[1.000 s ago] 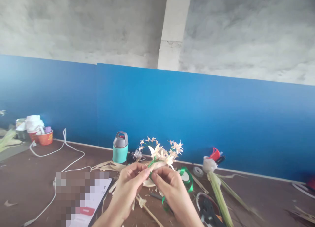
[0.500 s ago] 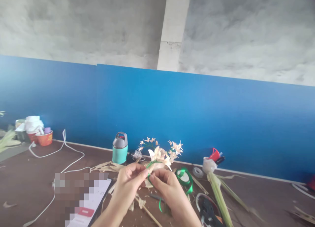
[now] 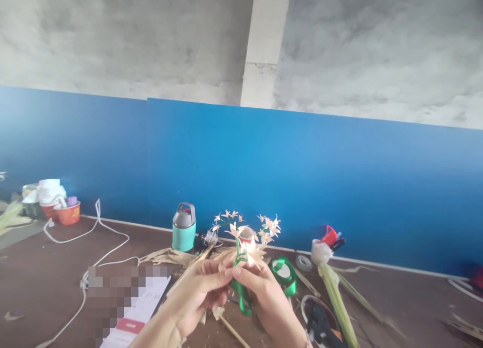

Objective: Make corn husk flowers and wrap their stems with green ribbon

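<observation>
Close together at the front of the table, my left hand [image 3: 206, 285] and my right hand [image 3: 266, 292] both pinch the green-wrapped stem [image 3: 237, 257] of a pale husk-like flower [image 3: 248, 252]. Their thumb tips almost meet on it. A loop of green ribbon [image 3: 245, 305] hangs below, between the hands. Behind the held flower, other small pale flowers [image 3: 270, 226] stand on thin curved stems. Right of my right hand lies a roll of green ribbon [image 3: 290, 280]. The fingers hide the stem's lower part.
A teal-and-grey bottle [image 3: 184, 232] stands by the blue partition [image 3: 226, 156]. Dry husks [image 3: 169, 257] lie behind my left hand, a phone [image 3: 139, 312] to its left. A tape roll [image 3: 304, 263], a black glue gun [image 3: 320, 323] and a corn husk [image 3: 335, 300] are at right. A white cable [image 3: 113, 232] crosses the left side.
The held flower and its green stem have turned more upright. My hands have come closer together, thumbs nearly meeting, and a green ribbon loop now shows hanging below them.
</observation>
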Motion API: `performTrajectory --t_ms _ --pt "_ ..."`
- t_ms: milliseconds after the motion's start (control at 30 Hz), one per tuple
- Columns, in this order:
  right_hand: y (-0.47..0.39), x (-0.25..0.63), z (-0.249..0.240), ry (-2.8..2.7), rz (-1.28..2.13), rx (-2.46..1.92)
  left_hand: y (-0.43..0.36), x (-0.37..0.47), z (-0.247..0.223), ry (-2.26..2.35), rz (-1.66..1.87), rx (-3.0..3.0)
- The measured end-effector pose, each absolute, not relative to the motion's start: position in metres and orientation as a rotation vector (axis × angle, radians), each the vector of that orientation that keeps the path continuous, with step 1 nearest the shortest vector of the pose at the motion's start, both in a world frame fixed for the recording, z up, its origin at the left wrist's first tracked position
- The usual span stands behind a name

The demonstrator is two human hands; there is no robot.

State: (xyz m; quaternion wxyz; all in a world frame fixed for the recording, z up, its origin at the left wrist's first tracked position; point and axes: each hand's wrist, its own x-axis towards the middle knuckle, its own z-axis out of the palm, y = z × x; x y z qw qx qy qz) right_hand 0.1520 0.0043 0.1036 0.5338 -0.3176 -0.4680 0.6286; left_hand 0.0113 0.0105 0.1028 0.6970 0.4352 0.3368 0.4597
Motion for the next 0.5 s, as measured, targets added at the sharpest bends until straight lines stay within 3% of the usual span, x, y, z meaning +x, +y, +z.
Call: performTrajectory --t_ms 233,500 --pt "-0.004 0.147 0.116 -1.029 1.561 -0.687 0.007 0.011 0.106 0.935 0.99 1.258" --pt "-0.002 0.142 0.107 -1.071 1.305 -0.83 0.002 0.014 0.091 1.353 1.359 1.941"
